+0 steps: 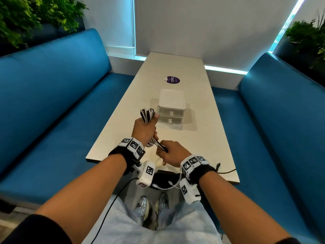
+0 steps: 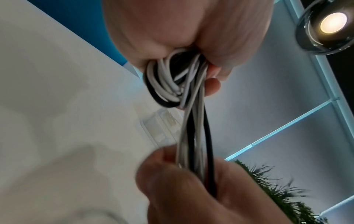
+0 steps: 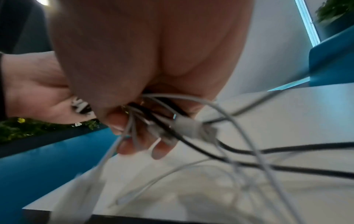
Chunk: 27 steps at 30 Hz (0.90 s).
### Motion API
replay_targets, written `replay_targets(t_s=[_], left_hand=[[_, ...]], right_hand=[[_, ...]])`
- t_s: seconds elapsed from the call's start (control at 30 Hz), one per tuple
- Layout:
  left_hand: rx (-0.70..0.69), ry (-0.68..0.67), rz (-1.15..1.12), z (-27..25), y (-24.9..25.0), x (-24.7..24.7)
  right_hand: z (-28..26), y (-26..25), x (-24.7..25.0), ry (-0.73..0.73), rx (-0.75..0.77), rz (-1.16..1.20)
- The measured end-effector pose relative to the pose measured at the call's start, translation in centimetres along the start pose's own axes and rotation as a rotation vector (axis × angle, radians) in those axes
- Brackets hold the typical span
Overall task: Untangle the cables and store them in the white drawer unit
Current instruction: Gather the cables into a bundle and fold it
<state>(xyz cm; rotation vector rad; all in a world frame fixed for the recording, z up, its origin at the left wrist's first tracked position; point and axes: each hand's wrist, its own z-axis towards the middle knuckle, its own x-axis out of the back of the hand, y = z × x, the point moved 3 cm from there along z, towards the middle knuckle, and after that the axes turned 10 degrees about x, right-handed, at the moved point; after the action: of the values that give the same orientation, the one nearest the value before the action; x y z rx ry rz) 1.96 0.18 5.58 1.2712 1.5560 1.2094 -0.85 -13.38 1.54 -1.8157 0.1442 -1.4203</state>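
My left hand (image 1: pixel 144 128) grips a looped bundle of black and white cables (image 1: pixel 146 114) above the table, just left of the white drawer unit (image 1: pixel 171 106). In the left wrist view the cable bundle (image 2: pixel 172 80) coils under my curled fingers and its strands run down into the other hand. My right hand (image 1: pixel 171 152) holds those strands nearer the table's front edge. In the right wrist view loose cable ends (image 3: pixel 210 136) with a white plug (image 3: pixel 188 125) trail from my right hand (image 3: pixel 145 133) over the table. Both drawers look closed.
The long pale table (image 1: pixel 202 138) runs away from me between two blue benches (image 1: pixel 52 103). A purple round sticker (image 1: pixel 172 80) lies beyond the drawer unit. A black cable end (image 1: pixel 226 170) lies at the table's front right. Plants stand at the back corners.
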Motion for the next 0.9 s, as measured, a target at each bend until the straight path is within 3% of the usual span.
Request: replay_targets(t_s=[0.2, 0.3, 0.47, 0.63, 0.9], left_hand=[[0.009, 0.041, -0.039, 1.5, 0.3, 1.6], [-0.054, -0.069, 0.227, 1.7, -0.4, 0.6], [-0.218, -0.318, 0.883, -0.4, -1.2, -1.6], [-0.199, -0.520, 1.105, -1.9, -2.8, -2.9], [-0.228, -0.519, 1.414, -1.2, -3.0, -3.1]], right_hand=[[-1.5, 2.3, 0.8, -0.075, -0.052, -0.063], [-1.4, 2.9, 1.0, -0.117, -0.069, -0.150], [-1.3, 3.4, 1.2, -0.109, -0.106, -0.177], [-1.5, 3.5, 2.0, -0.107, -0.152, -0.220], [-1.9, 3.9, 1.6, -0.137, -0.144, -0.102]])
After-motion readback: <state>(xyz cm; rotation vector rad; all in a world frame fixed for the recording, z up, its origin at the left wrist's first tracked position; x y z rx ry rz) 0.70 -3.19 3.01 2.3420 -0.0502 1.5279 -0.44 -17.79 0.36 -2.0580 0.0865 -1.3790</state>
